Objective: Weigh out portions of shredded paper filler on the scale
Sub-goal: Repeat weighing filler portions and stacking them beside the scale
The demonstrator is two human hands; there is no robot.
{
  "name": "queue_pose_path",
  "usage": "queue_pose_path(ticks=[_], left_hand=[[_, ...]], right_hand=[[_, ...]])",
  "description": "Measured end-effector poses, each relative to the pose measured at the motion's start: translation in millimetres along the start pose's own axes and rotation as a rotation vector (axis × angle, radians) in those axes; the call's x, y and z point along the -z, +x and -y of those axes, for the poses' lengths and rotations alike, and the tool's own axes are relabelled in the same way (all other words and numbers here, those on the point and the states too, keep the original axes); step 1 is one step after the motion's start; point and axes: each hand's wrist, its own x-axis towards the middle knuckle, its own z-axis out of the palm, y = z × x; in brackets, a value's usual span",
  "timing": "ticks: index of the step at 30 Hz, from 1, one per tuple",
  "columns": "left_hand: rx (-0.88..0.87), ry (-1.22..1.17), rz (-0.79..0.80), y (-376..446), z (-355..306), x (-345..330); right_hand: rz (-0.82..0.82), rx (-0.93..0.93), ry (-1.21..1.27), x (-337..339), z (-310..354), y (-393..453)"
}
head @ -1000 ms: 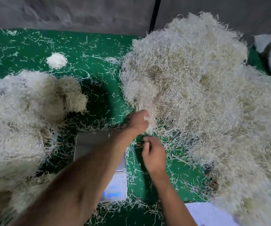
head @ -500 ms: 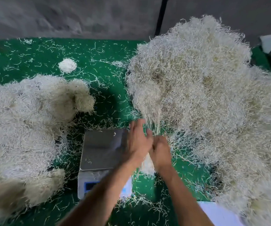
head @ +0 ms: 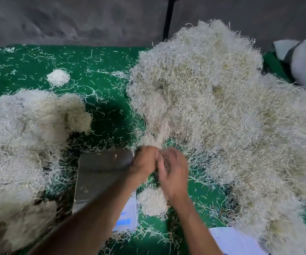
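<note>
Both grips clamped together on one tuft of shredded paper filler: left hand (head: 144, 161) and right hand (head: 173, 173) pressed side by side, fingers curled around the bundle, loose end of the tuft (head: 153, 203) hanging below the wrists and the upper end still trailing up into the big heap. Held just off the right edge of the scale (head: 102, 173), not yet over its steel pan, which lies bare but for a stray strand or two. Step in hand, as a judgement: tearing a portion free of the main pile (head: 222, 116), which fills the right half of the green surface (head: 100, 70) up to its far edge. Next move likely calls for a firm tug to break the last strands from the heap, then a short carry leftward and a light drop onto the middle of the pan, hands lifted clear so nothing but paper presses on it. Second pile (head: 23, 137) along the left edge of the surface, perhaps weighed portions, though impossible to confirm. Small round clump (head: 58, 77) alone toward the far left corner, loose strands scattered all over the green. White sheet (head: 235, 242) at the near edge, nothing legible on it. Scale display lit blue at the front, mostly behind the left forearm; digits unreadable, no brand or label to make out anywhere.
</note>
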Motion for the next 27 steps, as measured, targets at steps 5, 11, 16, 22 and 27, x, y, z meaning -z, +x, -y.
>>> queue_pose_path(ticks=[5,11,16,22,27], left_hand=[[-0.051,-0.052,0.158,-91,-10,-44],[-0.102,-0.065,0.097,-63,-4,10],[-0.259,-0.007,-0.355,15,3,58],[-0.295,0.086,-0.159,75,-5,54],[-0.296,0.013,-0.174,59,9,38]], right_hand=[[0.184,0.191,-0.383,-26,11,100],[0.56,-0.078,-0.439,-39,-33,79],[0.56,-0.15,-0.341,-25,-32,41],[0.874,-0.07,-0.354,-2,-10,-26],[0.456,0.022,-0.207,24,-1,8]])
